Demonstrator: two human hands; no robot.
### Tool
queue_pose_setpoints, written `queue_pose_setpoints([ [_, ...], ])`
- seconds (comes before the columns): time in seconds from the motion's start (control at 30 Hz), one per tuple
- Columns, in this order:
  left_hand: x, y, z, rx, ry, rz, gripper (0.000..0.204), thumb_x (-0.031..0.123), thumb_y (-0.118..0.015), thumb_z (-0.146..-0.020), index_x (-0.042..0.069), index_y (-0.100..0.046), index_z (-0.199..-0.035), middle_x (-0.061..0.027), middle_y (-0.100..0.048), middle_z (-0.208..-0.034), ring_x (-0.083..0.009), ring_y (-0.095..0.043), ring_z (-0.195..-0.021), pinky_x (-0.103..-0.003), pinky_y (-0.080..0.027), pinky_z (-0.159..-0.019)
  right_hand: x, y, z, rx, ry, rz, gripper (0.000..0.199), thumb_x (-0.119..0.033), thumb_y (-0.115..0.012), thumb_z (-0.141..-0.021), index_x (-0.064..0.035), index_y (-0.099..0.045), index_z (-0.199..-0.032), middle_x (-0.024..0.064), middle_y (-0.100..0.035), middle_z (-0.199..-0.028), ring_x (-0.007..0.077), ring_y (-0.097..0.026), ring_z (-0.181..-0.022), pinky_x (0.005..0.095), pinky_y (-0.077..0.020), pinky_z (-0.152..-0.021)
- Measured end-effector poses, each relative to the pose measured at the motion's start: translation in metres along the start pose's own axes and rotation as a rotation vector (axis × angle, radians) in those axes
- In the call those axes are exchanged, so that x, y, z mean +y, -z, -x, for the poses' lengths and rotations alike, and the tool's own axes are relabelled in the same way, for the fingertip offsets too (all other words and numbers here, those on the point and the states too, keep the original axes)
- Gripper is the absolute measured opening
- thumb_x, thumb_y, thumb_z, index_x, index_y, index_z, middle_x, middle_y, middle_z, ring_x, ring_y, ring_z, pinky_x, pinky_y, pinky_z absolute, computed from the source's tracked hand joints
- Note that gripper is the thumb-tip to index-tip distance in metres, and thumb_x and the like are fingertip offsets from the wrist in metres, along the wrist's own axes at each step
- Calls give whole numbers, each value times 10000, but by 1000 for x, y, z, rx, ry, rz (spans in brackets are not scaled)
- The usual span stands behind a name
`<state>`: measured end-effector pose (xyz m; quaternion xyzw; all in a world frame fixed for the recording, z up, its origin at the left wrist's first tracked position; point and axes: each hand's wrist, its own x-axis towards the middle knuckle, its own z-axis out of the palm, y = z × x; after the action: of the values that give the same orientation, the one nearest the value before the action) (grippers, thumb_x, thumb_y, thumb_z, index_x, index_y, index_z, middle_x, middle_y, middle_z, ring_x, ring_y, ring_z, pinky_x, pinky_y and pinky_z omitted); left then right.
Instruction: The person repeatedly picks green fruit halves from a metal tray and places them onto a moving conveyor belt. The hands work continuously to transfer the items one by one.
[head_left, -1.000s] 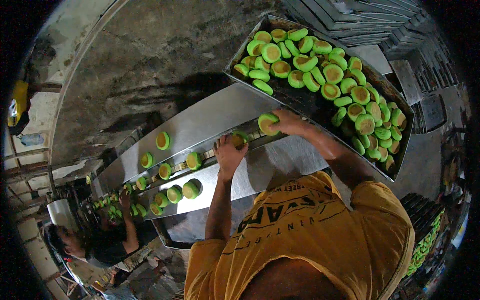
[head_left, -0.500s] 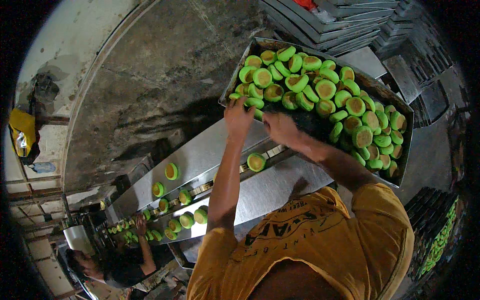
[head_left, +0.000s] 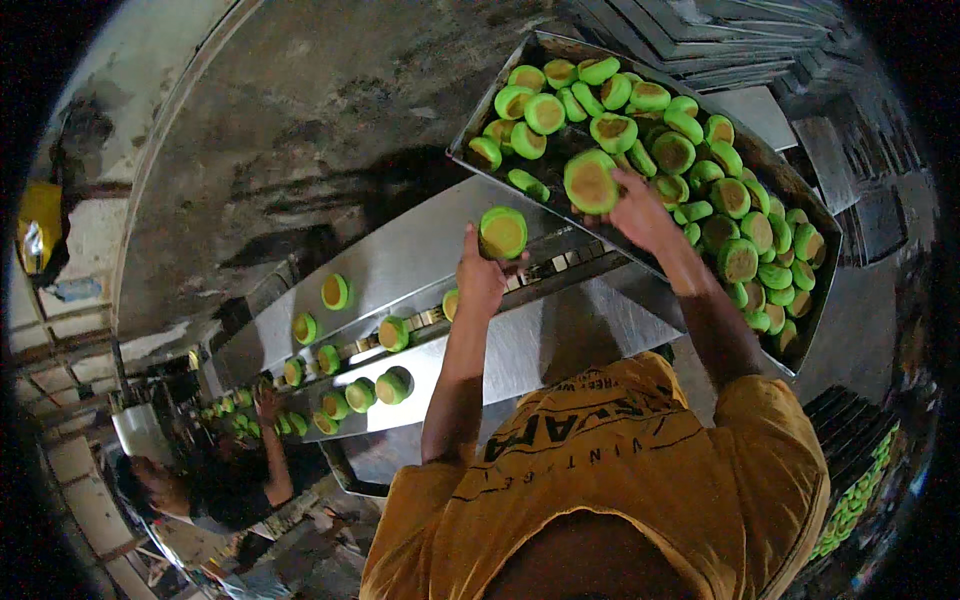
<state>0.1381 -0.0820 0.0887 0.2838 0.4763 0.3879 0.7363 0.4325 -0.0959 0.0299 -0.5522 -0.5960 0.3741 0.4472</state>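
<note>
- Metal line (head_left: 400, 262), long and shiny, is the biggest thing. It runs from the person's hands away down to the lower left. Round green cakes (head_left: 392, 385) sit on it in rows.
- Next is the big tray (head_left: 800, 345), up on the right. It is full of green cakes with brown tops, heaped close together.
- Another person (head_left: 200, 485) works far off at the low left end of the line.
- The left hand (head_left: 482, 275) is up over the line. Its fingers are closed around one green cake (head_left: 503, 232), brown top showing. This hand is the nearer one to the line.
- The right hand (head_left: 640, 212) is over the tray. It grips a bigger round cake (head_left: 591, 181), just above the heap.
- Both held cakes are round and flat. The line lies down and to the left of both hands.
</note>
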Motion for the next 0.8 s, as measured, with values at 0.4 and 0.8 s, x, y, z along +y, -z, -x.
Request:
queue_pose_setpoints([
  [0.4, -91, 21, -17, 142, -402, -1289, 455, 428, -607, -926, 34, -634, -1152, -200, -668, -1088, -369, -616, -1058, -452, -502, -900, -36, -75, 181, -213, 153, 766, 585, -246, -697, -831, -86, -520, -1365, 142, -446, -1454, 396, -421, -1333, 541, -388, -1051],
  [0.8, -14, 302, 28, 494, -124, -1771, 524, 189, -709, -705, 43, -535, -1177, -300, -607, -1119, -476, -614, -1008, -539, -513, -870, -40, -107, 98, 22, 82, 797, 392, -170, -702, -844, -135, -625, -1227, 135, -631, -1231, 324, -643, -1038, 424, -535, -840],
])
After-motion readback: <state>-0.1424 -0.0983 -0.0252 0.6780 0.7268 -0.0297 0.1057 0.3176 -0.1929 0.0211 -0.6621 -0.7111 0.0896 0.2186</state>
